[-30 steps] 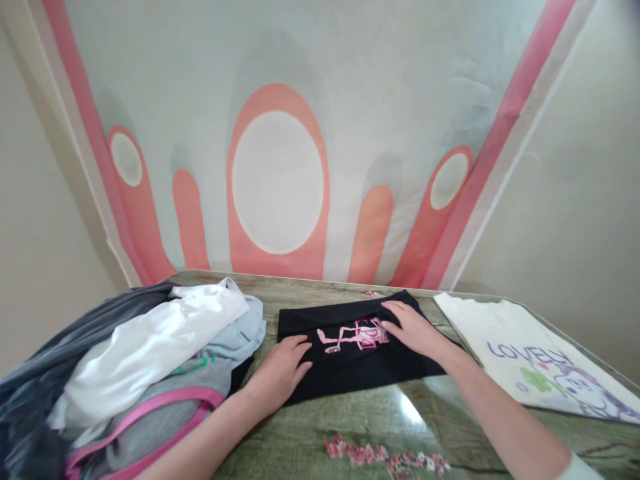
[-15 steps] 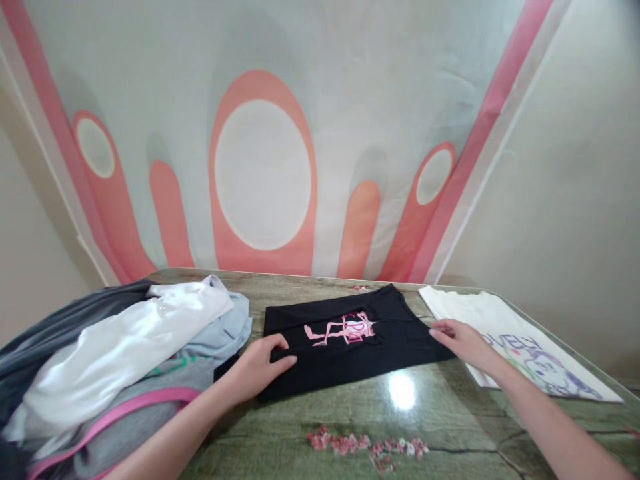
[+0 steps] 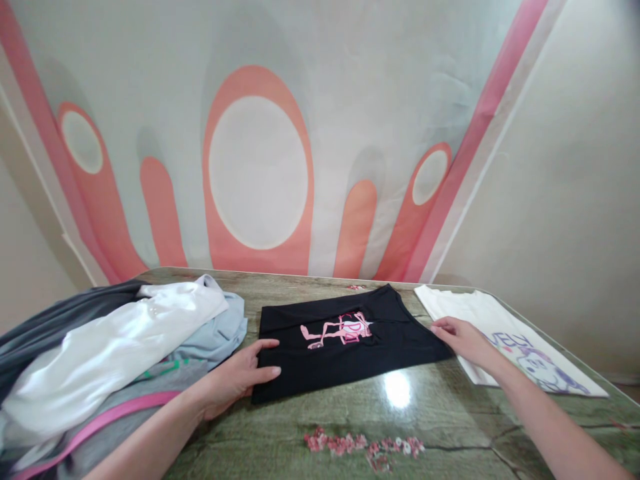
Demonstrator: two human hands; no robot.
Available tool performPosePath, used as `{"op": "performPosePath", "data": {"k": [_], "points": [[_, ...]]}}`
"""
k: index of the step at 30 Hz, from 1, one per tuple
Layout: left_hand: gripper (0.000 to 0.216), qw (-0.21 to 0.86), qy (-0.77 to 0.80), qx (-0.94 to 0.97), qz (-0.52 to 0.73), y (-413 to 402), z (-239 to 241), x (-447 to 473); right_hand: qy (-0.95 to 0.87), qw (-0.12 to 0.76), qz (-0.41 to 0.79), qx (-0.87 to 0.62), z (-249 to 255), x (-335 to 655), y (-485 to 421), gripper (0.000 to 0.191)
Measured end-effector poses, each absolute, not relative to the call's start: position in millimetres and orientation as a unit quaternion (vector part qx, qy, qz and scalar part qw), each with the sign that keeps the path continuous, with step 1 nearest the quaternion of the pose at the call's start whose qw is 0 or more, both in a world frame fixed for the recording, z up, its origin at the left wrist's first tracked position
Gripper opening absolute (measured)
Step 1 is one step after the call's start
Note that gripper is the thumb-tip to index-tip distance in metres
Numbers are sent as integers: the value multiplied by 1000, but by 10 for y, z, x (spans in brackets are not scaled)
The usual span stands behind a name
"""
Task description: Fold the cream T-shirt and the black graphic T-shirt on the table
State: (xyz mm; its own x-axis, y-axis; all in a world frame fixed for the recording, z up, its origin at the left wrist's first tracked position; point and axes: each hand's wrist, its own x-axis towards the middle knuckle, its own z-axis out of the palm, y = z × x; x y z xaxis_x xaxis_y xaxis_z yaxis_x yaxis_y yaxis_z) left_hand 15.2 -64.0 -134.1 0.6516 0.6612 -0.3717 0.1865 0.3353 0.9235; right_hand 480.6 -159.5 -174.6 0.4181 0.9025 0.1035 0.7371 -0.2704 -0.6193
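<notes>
Flat black garment (image 3: pixel 340 357), pink figure (image 3: pixel 353 327) printed: my right grip (image 3: pixel 461 341) pinches its edge; whether my left grip (image 3: pixel 243 371) grasps, I cannot tell.

Folded black fabric top (image 3: pixel 350 363) lies flat, pink print facing up

The top is smooth, plain black cloth folded into a long panel, lying lengthwise across the wood-patterned desk (image 3: pixel 240 443). Its left end is nearly straight; its right end slants, a curved edge running from a pointed far corner down to a narrower near corner. The near edge runs at a slant, its left corner closest to the viewer. A shallow crease follows the far side. On the middle sits a pink long-legged cartoon print (image 3: pixel 345 329), turned sideways, feet leftward, with white patches and pink-outlined lettering too small to read surely.
</notes>
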Motion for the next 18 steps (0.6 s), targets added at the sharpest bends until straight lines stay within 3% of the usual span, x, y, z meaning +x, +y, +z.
{"op": "performPosePath", "data": {"k": [7,13,18], "points": [[77,649,325,662,189,-678,-1364,90,-544,279,151,-777,-1779,4853,-1626,36],[41,524,351,770,97,-685,-1326,20,-585,244,177,-753,-1863,4821,-1625,47],[33,477,356,798,91,-672,-1348,37,-592,244,145,-754,-1943,4806,-1642,40]]}}
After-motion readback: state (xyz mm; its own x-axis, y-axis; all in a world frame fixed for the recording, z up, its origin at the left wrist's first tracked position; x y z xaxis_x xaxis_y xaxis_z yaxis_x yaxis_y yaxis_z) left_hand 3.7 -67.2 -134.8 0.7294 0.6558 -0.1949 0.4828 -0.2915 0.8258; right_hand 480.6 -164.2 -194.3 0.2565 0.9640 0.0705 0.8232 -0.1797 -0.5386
